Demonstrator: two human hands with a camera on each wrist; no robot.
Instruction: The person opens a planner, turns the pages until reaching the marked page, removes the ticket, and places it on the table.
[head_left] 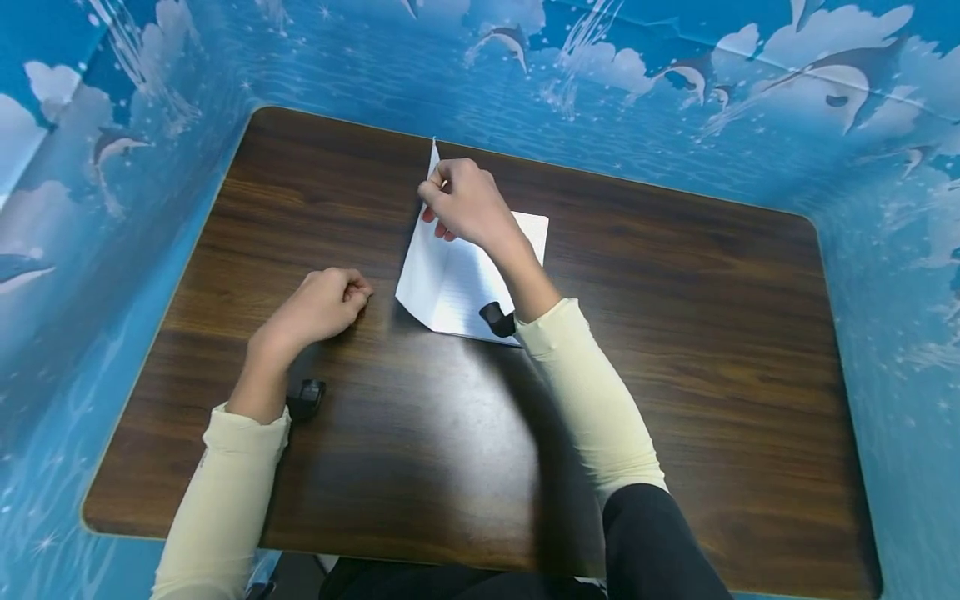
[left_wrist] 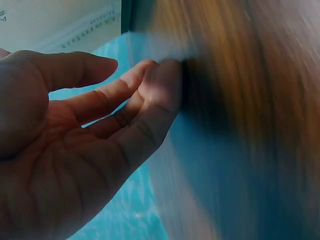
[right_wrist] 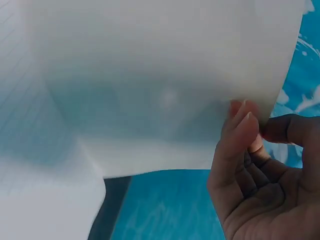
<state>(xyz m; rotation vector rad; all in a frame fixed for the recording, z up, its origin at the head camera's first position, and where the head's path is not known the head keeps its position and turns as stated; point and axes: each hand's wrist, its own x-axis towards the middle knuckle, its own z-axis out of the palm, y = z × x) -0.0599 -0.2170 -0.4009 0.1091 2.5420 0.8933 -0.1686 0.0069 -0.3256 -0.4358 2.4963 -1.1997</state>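
Note:
A notebook (head_left: 461, 304) with ruled white pages lies on the table, its left leaf (head_left: 422, 271) raised off the table. With thumb and fingertips, my right hand (head_left: 468, 200) pinches the outer edge of that leaf; the right wrist view shows the leaf's pale inner face (right_wrist: 165, 95) next to the fingers. Printed lettering shows on the notebook's outer cover (left_wrist: 75, 25) in the left wrist view. To the left of the notebook, my left hand (head_left: 318, 304) rests at the tabletop with loosely bent fingers and nothing in them.
Dark brown wood makes up the tabletop (head_left: 690, 375), which has rounded corners. Blue sheeting (head_left: 480, 100) printed with dolphins surrounds it at the back and sides. Small black wrist cameras (head_left: 307, 398) sit at both wrists.

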